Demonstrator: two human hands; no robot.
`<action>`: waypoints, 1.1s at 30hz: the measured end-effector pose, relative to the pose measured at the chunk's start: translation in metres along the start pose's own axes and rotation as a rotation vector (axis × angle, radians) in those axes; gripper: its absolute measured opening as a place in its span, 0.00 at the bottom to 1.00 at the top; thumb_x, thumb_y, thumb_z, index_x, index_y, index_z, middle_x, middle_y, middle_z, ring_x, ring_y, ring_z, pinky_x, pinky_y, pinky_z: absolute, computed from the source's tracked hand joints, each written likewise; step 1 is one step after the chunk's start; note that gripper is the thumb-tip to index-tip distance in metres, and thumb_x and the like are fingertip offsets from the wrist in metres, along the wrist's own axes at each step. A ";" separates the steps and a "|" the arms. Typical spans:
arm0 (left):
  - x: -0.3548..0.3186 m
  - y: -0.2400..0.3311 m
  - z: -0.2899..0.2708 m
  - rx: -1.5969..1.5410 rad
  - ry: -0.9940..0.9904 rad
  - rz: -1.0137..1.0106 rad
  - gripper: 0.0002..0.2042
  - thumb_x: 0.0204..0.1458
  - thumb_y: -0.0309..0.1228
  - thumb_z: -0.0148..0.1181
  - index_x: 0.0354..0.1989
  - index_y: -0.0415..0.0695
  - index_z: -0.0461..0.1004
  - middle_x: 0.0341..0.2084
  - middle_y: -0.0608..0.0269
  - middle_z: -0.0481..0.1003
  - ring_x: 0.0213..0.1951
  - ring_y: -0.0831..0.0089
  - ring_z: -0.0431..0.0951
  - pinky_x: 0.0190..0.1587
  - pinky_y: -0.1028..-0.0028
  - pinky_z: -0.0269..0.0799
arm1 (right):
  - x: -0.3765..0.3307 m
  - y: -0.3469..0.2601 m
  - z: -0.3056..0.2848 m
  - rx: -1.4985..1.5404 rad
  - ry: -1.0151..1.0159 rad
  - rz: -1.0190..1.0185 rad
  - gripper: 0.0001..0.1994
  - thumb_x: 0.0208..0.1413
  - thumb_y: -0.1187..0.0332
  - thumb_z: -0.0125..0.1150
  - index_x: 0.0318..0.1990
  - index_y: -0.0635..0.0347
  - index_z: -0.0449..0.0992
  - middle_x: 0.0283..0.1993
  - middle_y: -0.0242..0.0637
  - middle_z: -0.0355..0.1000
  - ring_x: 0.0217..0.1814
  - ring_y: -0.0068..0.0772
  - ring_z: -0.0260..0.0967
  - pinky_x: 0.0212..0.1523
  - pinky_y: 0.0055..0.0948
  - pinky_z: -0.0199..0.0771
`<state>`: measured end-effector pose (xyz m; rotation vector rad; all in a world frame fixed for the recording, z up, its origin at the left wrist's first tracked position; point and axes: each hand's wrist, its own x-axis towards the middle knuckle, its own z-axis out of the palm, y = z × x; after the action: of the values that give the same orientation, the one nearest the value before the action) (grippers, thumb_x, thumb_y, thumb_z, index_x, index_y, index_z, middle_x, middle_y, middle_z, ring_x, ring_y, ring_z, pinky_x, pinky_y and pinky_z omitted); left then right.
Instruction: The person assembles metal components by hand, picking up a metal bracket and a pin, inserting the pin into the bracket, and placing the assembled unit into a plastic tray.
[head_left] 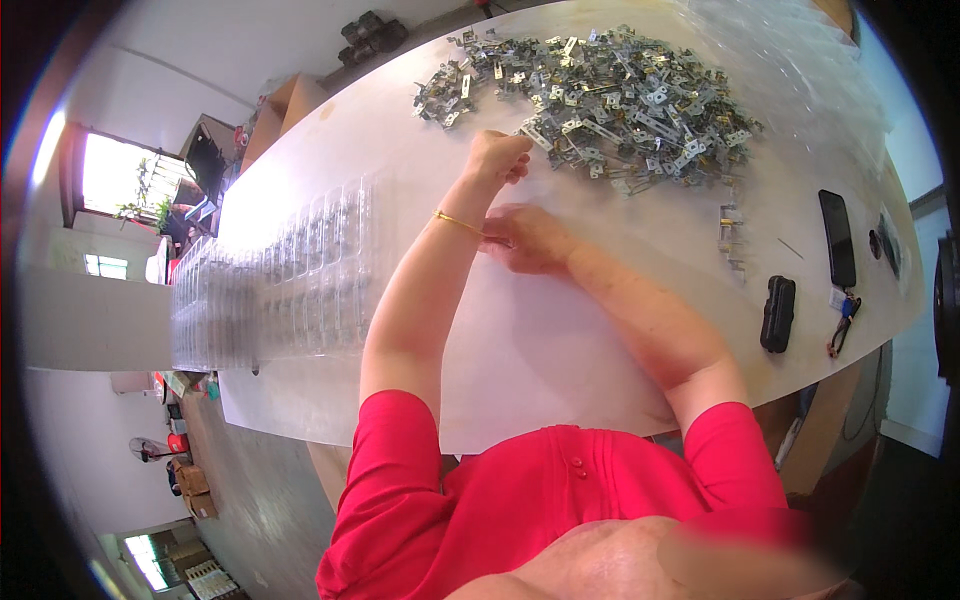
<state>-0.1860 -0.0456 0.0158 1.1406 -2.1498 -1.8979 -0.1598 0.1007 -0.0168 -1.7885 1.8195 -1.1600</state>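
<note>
A big heap of small silver and brass metal brackets (620, 95) lies at the far side of the long white table (560, 340). My left hand (497, 156) reaches up to the heap's near edge, fingers curled into a fist around a bracket at the rim. A thin gold bangle sits on that wrist. My right hand (530, 240) rests palm down on the table just behind the left forearm. Its fingertips are hidden by the left wrist, so what it holds is unclear.
Rows of clear plastic blister trays (270, 275) cover the table's left end. A couple of loose brackets (732, 240), a black phone (837, 238), a black case (778, 313) and keys (842, 318) lie on the right. Cardboard boxes (290, 105) stand beyond the table's far left edge.
</note>
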 end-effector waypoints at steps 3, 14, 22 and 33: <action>0.012 0.001 0.010 -0.108 0.016 -0.026 0.09 0.47 0.26 0.65 0.23 0.33 0.72 0.17 0.55 0.72 0.15 0.69 0.72 0.14 0.71 0.61 | -0.001 0.001 0.001 -0.021 0.043 -0.008 0.08 0.59 0.64 0.56 0.42 0.55 0.78 0.40 0.41 0.76 0.47 0.47 0.72 0.49 0.46 0.71; 0.028 -0.006 0.006 -0.162 0.005 -0.091 0.07 0.50 0.25 0.66 0.27 0.35 0.75 0.19 0.58 0.73 0.15 0.74 0.70 0.15 0.72 0.61 | 0.001 0.007 0.008 -0.011 0.154 -0.132 0.06 0.56 0.67 0.58 0.39 0.56 0.78 0.37 0.40 0.76 0.45 0.47 0.73 0.46 0.45 0.73; -0.012 -0.030 -0.052 -0.191 0.007 0.101 0.04 0.54 0.27 0.62 0.32 0.40 0.75 0.28 0.59 0.77 0.25 0.73 0.76 0.26 0.76 0.70 | -0.004 0.001 0.000 0.170 0.093 -0.043 0.04 0.52 0.70 0.62 0.35 0.56 0.79 0.35 0.35 0.77 0.39 0.37 0.74 0.42 0.35 0.75; -0.076 -0.084 -0.080 -0.740 -0.106 0.209 0.07 0.59 0.25 0.53 0.43 0.35 0.69 0.41 0.45 0.77 0.41 0.58 0.81 0.46 0.63 0.78 | 0.002 0.010 -0.018 1.027 0.268 0.219 0.04 0.60 0.71 0.59 0.35 0.60 0.79 0.28 0.28 0.73 0.30 0.17 0.68 0.30 0.21 0.67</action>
<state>-0.0513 -0.0688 -0.0070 0.6459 -1.3011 -2.3567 -0.1796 0.1035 -0.0126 -0.8494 1.0967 -1.8225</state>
